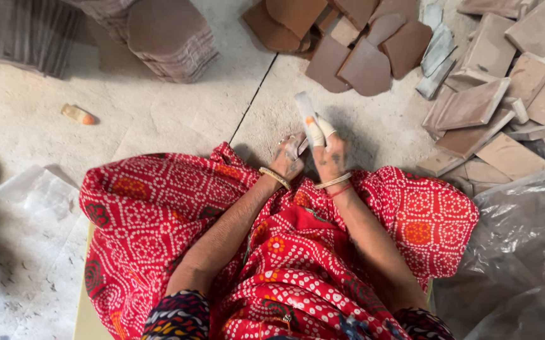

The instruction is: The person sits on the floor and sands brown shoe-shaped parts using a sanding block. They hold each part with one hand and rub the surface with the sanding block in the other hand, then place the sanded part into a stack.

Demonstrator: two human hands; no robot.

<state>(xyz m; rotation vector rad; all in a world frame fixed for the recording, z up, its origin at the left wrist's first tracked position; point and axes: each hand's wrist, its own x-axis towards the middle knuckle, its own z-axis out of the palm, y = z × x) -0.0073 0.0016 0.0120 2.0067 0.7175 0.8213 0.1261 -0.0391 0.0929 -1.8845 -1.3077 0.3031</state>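
The loose end of the white tape strip [306, 112] could fold back and stick to itself, or the wrap could slacken, since only fingertips keep it taut. It rises toward 12 o'clock from the right hand [330, 154], whose fingers are curled together, two already wrapped in white. The left hand [290, 157], at its 9 o'clock and touching it, is pinched shut on the tape's lower end. Brown tile pieces [474, 104] lie at 2 o'clock on the floor [159, 119].

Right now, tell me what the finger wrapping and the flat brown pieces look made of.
The finger wrapping on the right hand looks like white cloth tape: matte, layered, dusty. The flat brown pieces look like unglazed fired clay or stone: dull, chalky, broken-edged. I can't tell which.
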